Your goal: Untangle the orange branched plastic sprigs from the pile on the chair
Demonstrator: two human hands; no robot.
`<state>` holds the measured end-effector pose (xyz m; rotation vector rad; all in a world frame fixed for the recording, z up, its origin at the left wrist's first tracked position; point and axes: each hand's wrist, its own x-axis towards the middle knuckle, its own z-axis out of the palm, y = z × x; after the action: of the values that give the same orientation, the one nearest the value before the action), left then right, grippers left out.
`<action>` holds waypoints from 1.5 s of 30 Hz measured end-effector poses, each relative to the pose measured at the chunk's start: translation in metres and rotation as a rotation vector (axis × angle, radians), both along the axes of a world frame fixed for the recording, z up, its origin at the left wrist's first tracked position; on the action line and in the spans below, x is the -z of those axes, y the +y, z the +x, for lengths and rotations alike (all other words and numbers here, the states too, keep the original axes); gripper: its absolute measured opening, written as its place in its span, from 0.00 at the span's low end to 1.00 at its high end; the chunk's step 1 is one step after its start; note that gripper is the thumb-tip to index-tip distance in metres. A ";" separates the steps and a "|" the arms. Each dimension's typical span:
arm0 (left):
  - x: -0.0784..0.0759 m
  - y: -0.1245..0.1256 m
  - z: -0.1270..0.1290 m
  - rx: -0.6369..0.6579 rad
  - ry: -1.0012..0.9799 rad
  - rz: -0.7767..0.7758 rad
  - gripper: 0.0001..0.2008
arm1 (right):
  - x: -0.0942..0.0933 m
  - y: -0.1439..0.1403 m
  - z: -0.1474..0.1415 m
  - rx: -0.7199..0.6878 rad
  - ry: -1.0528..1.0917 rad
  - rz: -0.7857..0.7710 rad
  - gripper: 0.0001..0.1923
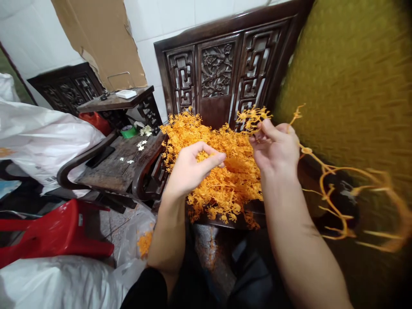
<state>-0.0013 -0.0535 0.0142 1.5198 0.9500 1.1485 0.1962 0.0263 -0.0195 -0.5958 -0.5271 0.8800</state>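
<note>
A heap of small orange plastic flower sprigs point(212, 171) lies on the seat of a dark carved wooden chair point(219, 73). My left hand point(189, 167) hovers over the heap with its fingers pinched together on a few sprigs. My right hand point(277, 146) is raised just right of the heap and pinches an orange sprig cluster point(254, 116) at its fingertips. A long orange plastic stem frame point(347, 193) trails from that hand toward the lower right, blurred.
A mustard-yellow cushion point(347, 86) fills the right side. Left of the chair stands a low dark wooden table point(119, 165) with small white flowers. A red plastic stool point(54, 234) and white plastic bags point(41, 137) lie at the left. Cardboard point(103, 43) leans on the tiled wall.
</note>
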 end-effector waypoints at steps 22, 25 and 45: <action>0.007 0.018 -0.012 -0.294 0.219 0.417 0.14 | -0.038 -0.066 -0.036 -0.443 -0.792 -0.007 0.29; 0.010 0.021 -0.007 -0.346 0.234 0.420 0.14 | -0.038 -0.062 -0.038 -0.459 -0.772 -0.035 0.28; 0.016 0.031 -0.012 -0.087 -0.007 0.204 0.18 | -0.030 -0.058 -0.008 -0.409 -0.771 0.085 0.26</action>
<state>-0.0134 -0.0228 -0.0013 1.6482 0.9238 1.3456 0.1878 -0.0317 0.0105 -0.7589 -1.4141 0.9896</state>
